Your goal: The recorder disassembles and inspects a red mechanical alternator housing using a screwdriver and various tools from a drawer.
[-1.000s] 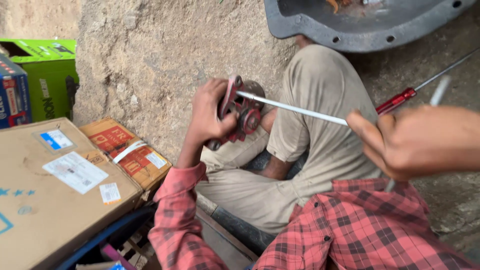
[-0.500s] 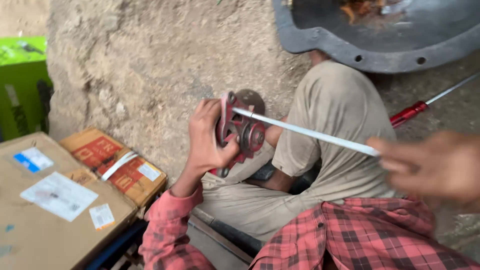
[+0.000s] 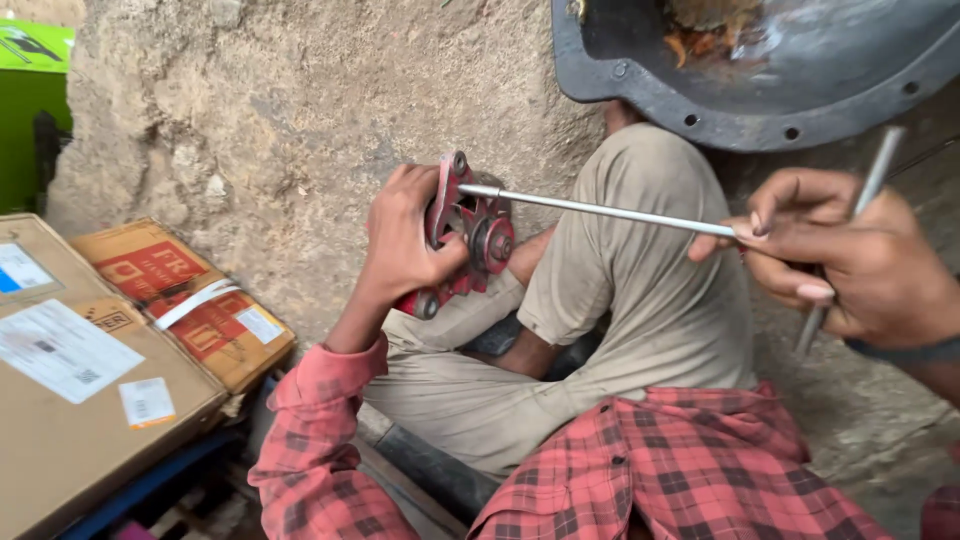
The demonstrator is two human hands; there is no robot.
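Gripping one red pump part in left hand, right hand pinching one steel rod

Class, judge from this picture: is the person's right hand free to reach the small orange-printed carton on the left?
Probably not: the right hand grips a metal rod, and the left arm and red metal part lie between it and the carton.

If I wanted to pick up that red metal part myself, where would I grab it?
Probably by the flat flange of the red metal part, from its back side, as the left hand does now. The front carries a round hub and the thin metal rod held by the right hand, so that face is crowded.
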